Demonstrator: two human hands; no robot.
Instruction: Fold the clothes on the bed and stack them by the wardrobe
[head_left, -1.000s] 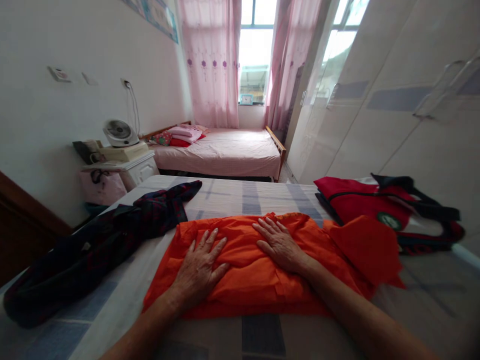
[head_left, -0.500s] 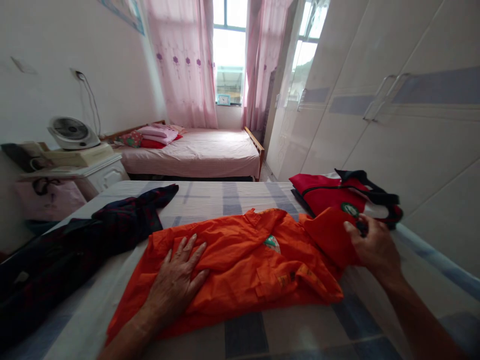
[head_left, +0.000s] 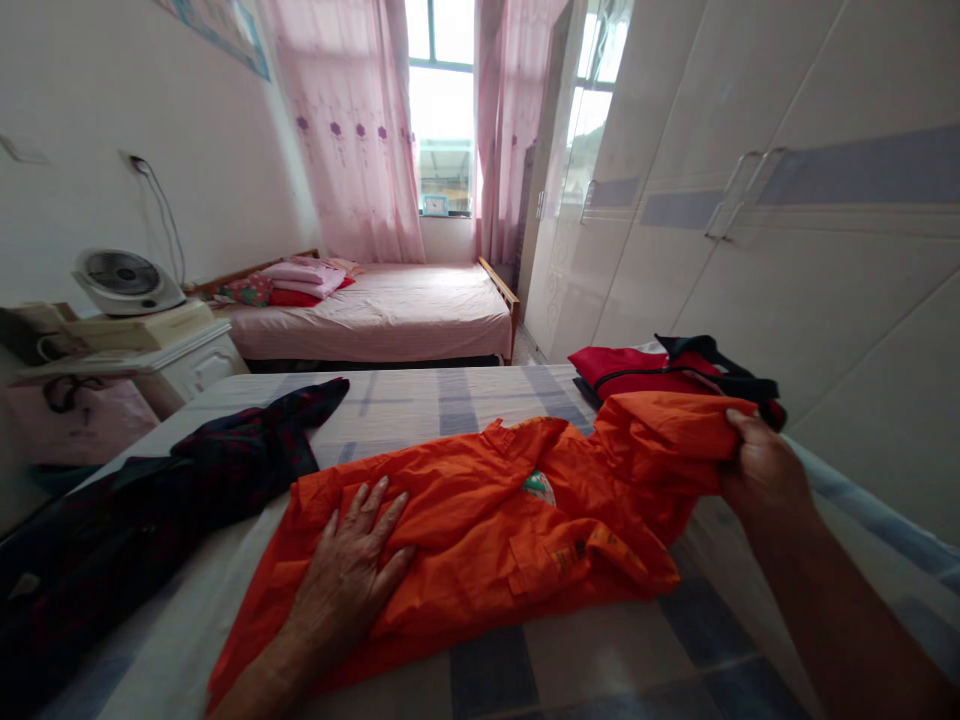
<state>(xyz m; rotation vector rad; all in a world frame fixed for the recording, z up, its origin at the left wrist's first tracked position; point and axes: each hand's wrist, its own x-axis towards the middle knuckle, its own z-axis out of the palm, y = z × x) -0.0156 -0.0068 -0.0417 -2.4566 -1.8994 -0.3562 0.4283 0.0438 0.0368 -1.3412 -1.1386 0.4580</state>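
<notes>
An orange shirt [head_left: 457, 530] with a green-and-white badge lies spread on the checked bedsheet in front of me. My left hand [head_left: 352, 555] rests flat on its left part, fingers spread. At the right, my right hand [head_left: 769, 470] pinches the end of a sleeve, which it holds raised off the bed. The lifted sleeve partly covers a folded red and black jacket [head_left: 622, 365] behind it. Left of the shirt lies a dark plaid garment [head_left: 165, 500], crumpled lengthwise.
The blue-and-white checked sheet [head_left: 495, 670] covers the near bed. Beyond stands a second bed with a pink sheet [head_left: 390, 325]. White wardrobes [head_left: 750, 290] line the right side. A fan [head_left: 127, 280] sits on boxes over a white cabinet at the left.
My right hand has closed on the orange sleeve and lifted it, so that it now hides the jacket's badge. My left hand stays flat on the shirt. The view has shifted slightly.
</notes>
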